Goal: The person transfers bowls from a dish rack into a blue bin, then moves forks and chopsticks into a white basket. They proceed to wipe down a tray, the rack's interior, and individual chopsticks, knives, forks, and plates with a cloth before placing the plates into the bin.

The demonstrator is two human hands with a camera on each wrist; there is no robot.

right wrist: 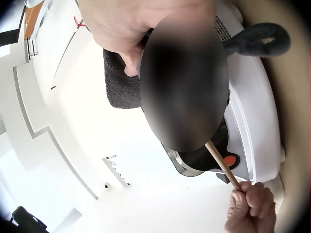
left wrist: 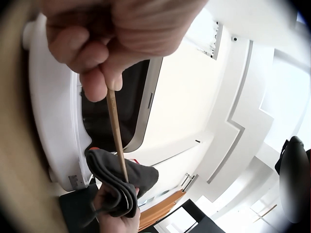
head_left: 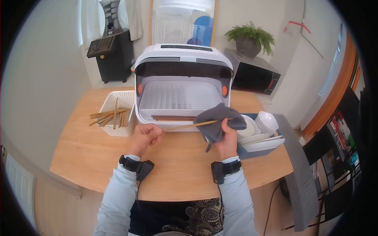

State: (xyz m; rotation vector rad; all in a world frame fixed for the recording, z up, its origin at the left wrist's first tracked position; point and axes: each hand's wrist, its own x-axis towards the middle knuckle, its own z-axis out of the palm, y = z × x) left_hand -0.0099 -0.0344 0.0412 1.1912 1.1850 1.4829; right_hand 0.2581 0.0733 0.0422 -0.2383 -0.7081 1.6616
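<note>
My left hand (head_left: 145, 138) pinches one end of a light wooden chopstick (head_left: 181, 127); the left wrist view shows thumb and fingertips on the stick (left wrist: 115, 127). At the other end, my right hand (head_left: 227, 142) grips a dark grey cloth (head_left: 214, 118) with the chopstick lying against it, the thumb on top. In the right wrist view, a dark blurred oval hides much of the cloth (right wrist: 119, 85). Behind the hands, darker chopsticks (head_left: 173, 118) lie at the front of the open white dish cabinet (head_left: 185, 94).
Left of the cabinet, a white perforated basket (head_left: 114, 98) holds several wooden chopsticks (head_left: 112, 116). At right, a blue-grey container (head_left: 256, 152) holds white plates (head_left: 262, 144) and bowls (head_left: 267, 121). A microwave (head_left: 254, 76) and a potted plant (head_left: 249, 45) stand behind. Checked cloth (head_left: 301, 169) hangs at the table's right.
</note>
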